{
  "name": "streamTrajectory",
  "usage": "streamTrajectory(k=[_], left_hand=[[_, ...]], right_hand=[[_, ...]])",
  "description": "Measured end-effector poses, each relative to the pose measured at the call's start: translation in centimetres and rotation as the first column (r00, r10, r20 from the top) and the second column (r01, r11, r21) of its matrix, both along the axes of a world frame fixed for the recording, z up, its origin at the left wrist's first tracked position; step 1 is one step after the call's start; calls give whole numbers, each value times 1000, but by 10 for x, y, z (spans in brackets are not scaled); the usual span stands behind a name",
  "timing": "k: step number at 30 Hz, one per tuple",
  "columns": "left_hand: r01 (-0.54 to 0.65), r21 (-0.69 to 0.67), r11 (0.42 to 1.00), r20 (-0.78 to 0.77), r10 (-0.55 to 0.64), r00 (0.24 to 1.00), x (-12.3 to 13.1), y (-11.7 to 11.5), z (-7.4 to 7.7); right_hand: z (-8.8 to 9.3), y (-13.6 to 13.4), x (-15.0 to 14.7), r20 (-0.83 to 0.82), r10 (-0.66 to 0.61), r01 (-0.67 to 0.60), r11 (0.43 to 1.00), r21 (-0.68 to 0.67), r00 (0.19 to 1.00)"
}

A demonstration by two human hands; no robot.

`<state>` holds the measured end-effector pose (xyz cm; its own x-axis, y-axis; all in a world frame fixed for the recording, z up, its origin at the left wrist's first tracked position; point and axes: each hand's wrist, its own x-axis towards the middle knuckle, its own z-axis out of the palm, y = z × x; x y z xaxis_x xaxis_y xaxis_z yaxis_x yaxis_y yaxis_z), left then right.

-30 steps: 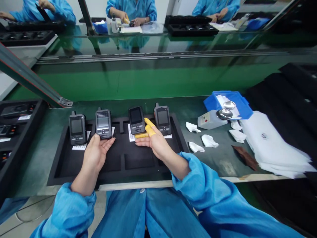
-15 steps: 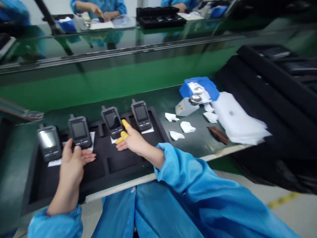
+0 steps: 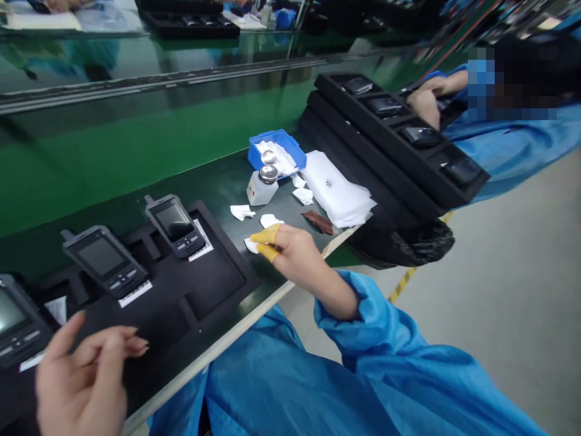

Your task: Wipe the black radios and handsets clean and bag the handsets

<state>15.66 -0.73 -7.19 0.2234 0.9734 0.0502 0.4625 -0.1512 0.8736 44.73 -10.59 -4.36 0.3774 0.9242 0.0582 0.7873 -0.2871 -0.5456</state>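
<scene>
Yellow covers sit on the thumb and finger of my right hand (image 3: 290, 251), which pinch a small white wipe (image 3: 251, 244) over the green bench. My left hand (image 3: 86, 375) hangs at the lower left with fingers apart and holds nothing. Above it, black handheld devices lie in a black foam tray (image 3: 213, 290): one with a lit-up reflection (image 3: 18, 327) at the left edge, a middle one (image 3: 105, 260) and a right one (image 3: 176, 225), with white labels beneath. Two more white wipes (image 3: 242, 211) (image 3: 271, 221) lie beyond my right hand.
A blue bin (image 3: 278, 151) of wipes, a white bottle with a metal top (image 3: 262, 189), a brown scrap (image 3: 318, 221) and a stack of white sheets (image 3: 338, 191) are on the bench. Black trays of devices (image 3: 399, 145) stand at right, beside another person's hand (image 3: 425, 108).
The view has swung right, bringing another person into sight. My right hand has left the devices and now holds a wipe. My left hand has come away from the device beside it.
</scene>
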Motion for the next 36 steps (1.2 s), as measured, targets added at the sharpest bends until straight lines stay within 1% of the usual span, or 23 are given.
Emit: streamTrajectory(k=[1,2,3,4,6,7,9,10,12,14,16,19,21,22,24,28,29,30,31,34,36], left_hand=[[41,11,999,0,-41,999,12,-6,3],[107,42,993,-25,-106,994,23,-10,5],[184,107,977,-67,-178,982,32,-13,6],[272,189,944,-124,-252,960,40,-14,7],[408,357,840,-225,-346,911,54,-15,5],[447,423,788,-260,-367,893,60,-15,4],[495,507,706,-326,-375,868,72,-16,-1],[515,528,675,-370,-363,855,78,-17,-4],[554,532,641,-475,-315,821,89,-19,-10],[577,498,647,-573,-255,779,98,-21,-14],[583,441,682,-639,-217,738,103,-22,-15],[575,387,721,-671,-207,712,105,-24,-15],[569,382,728,-670,-206,713,105,-24,-15],[567,384,729,-669,-203,715,105,-24,-15],[561,390,730,-665,-198,720,105,-24,-16],[553,365,749,-659,-212,722,105,-25,-18],[553,352,755,-658,-220,720,105,-25,-18],[553,343,759,-657,-226,719,106,-25,-18],[555,342,758,-658,-228,717,106,-25,-17],[564,349,749,-668,-223,710,106,-26,-17],[568,349,745,-672,-224,706,106,-25,-16]], right_hand=[[-6,-2,10,71,-3,5,999,-33,997],[-13,-2,18,133,29,-18,997,-77,991],[-19,-1,23,179,85,-63,990,-126,980],[-23,1,27,208,148,-113,979,-172,967],[-28,7,30,260,218,-166,964,-208,941],[-27,11,30,290,224,-176,967,-184,930],[-20,22,29,350,208,-200,978,-59,913],[-14,31,28,379,204,-228,973,20,903],[-3,53,23,424,239,-326,934,145,873],[6,81,15,467,310,-433,882,183,828],[9,112,4,502,386,-519,841,155,774],[4,150,-8,540,463,-592,802,82,703],[-3,162,-12,568,487,-623,780,59,663],[-7,164,-12,580,498,-641,766,56,645],[-15,157,-10,590,527,-685,726,62,612],[-23,130,-5,590,606,-784,616,76,534],[-23,126,-5,600,611,-797,600,73,516],[-22,124,-5,617,603,-799,597,73,506],[-20,125,-6,636,581,-791,607,77,508],[-15,141,-10,656,488,-716,689,116,575],[-14,153,-10,630,459,-667,734,127,626]])
